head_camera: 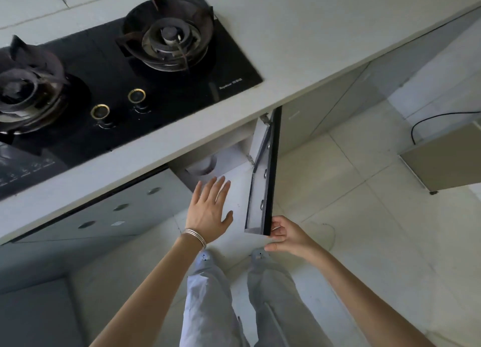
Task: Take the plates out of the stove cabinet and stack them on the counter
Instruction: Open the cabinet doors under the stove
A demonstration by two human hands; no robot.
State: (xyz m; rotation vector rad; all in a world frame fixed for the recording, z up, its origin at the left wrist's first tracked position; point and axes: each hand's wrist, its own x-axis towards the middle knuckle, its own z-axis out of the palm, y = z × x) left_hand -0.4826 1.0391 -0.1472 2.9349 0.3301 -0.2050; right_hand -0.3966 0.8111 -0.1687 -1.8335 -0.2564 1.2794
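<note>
The cabinet door [263, 180] under the stove stands swung open toward me. My right hand [286, 234] grips its lower outer corner. My left hand [209, 211], with thin bracelets at the wrist, is flat with fingers spread in front of the opening, holding nothing. Inside the cabinet a pale round shape [204, 165] shows at the back under the counter edge; I cannot tell whether it is a plate. The rest of the inside is hidden by the white counter [299, 47].
A black two-burner gas stove [125, 86] is set into the counter, with bare counter to its right. A shut cabinet door [112, 211] lies left of the opening. My legs and feet stand on the pale tiled floor [364, 216]. A beige box and a black cable are at far right.
</note>
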